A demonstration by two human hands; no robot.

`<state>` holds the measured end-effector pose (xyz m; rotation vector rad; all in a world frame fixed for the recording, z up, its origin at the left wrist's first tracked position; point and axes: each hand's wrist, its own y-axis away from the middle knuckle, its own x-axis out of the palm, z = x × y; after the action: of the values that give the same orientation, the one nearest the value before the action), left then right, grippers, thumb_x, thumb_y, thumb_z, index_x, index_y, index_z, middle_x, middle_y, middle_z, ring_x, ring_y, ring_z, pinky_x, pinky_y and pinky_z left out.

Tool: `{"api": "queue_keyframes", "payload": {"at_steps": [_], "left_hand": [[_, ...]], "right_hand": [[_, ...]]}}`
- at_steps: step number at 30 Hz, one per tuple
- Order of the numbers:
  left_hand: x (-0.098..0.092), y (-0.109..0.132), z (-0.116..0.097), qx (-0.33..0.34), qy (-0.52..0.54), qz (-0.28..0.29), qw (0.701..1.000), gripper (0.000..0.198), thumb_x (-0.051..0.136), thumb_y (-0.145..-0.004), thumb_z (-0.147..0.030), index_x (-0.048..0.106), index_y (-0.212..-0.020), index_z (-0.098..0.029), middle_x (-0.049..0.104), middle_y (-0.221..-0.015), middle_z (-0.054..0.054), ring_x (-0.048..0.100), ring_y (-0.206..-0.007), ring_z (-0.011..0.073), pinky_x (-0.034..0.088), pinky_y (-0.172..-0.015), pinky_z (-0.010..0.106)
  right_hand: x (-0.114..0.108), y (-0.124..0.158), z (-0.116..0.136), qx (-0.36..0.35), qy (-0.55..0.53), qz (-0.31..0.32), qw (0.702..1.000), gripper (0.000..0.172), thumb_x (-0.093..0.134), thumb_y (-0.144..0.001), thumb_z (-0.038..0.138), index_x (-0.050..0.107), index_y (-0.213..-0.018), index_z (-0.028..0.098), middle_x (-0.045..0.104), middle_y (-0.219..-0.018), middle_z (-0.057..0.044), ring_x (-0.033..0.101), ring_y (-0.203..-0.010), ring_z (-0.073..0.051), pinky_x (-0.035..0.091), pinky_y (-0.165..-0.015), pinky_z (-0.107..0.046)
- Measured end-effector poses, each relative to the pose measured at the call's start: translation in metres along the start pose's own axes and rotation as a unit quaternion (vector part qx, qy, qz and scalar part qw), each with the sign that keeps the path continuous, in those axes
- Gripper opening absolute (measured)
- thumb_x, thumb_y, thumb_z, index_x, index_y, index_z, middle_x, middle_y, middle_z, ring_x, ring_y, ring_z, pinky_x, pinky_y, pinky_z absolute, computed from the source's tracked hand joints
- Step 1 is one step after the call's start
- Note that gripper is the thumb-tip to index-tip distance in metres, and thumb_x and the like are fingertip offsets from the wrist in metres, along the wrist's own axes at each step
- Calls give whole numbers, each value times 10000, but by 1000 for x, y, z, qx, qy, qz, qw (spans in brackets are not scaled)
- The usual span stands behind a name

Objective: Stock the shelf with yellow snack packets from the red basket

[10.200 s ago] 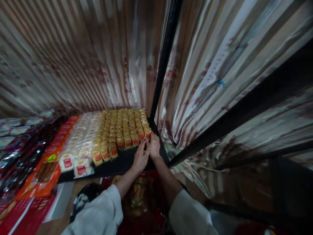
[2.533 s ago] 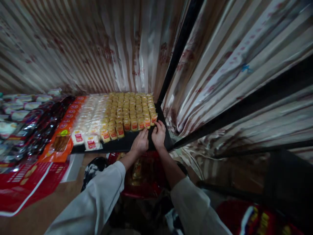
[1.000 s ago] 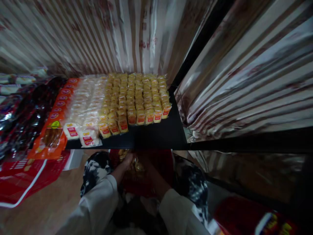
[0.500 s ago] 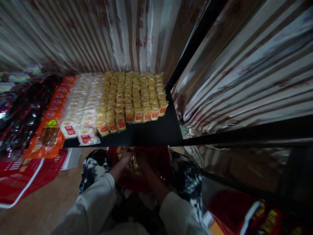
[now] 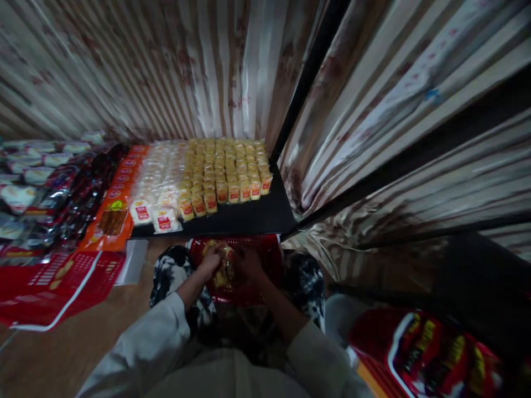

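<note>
Yellow packets (image 5: 226,166) carry red labels (image 5: 233,194); the basket (image 5: 272,257) is red, the trousers (image 5: 172,276) blotched black and white, the curtain (image 5: 207,66) striped, seemingly brown and cream.

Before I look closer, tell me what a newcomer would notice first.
Rows of yellow wrapped packets on the black shelf would likely stand out first, then the orange packaging further left. Below the shelf edge, the left hand and right hand are at more yellowish packets in a red basket.

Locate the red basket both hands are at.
Head view, lower half, just left of centre: the red basket sits between the patterned trouser legs, below the black shelf. Left hand and right hand are at its yellow packets.
</note>
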<state>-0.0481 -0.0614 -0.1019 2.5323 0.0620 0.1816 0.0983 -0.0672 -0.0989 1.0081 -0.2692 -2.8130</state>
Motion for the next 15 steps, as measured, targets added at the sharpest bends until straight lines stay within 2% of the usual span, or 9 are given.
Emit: {"api": "queue_keyframes", "payload": {"at_steps": [4,6,10,12,15], "left_hand": [[-3,18,-21,11,25,35,999,309,662,-643,-168,675,-951,-171,677,-787,28,564,-572,89,425,-525,184],[-3,27,-31,24,31,37,999,294,682,-623,-163,679,-916,-162,672,-761,27,573,-594,96,434,-539,186],[0,42,-49,42,44,20,998,269,686,-618,-134,676,-885,-158,667,-756,22,587,-638,103,465,-579,192],[2,50,-56,47,54,10,997,257,682,-623,-119,672,-877,-157,670,-792,27,597,-671,107,486,-613,202],[7,60,-62,51,78,10,996,257,696,-620,-127,659,-873,-160,666,-848,36,611,-733,119,511,-672,226]], "right_hand": [[-9,9,2,-21,-50,53,997,327,548,-767,200,656,-1073,238,701,-1068,-35,636,-981,-191,464,-906,-337],[-12,14,2,-30,-77,54,995,307,549,-764,225,661,-1051,219,706,-1046,-43,638,-963,-193,467,-900,-347],[-17,26,3,-6,-166,5,986,282,598,-709,260,671,-975,205,720,-891,-32,652,-819,-194,505,-799,-355],[-19,31,5,22,-245,-21,969,305,637,-664,278,663,-958,197,711,-820,-25,651,-758,-194,521,-738,-348],[-23,35,11,46,-330,-52,941,400,641,-658,326,614,-1029,179,700,-833,-42,659,-761,-192,534,-709,-336]]}}
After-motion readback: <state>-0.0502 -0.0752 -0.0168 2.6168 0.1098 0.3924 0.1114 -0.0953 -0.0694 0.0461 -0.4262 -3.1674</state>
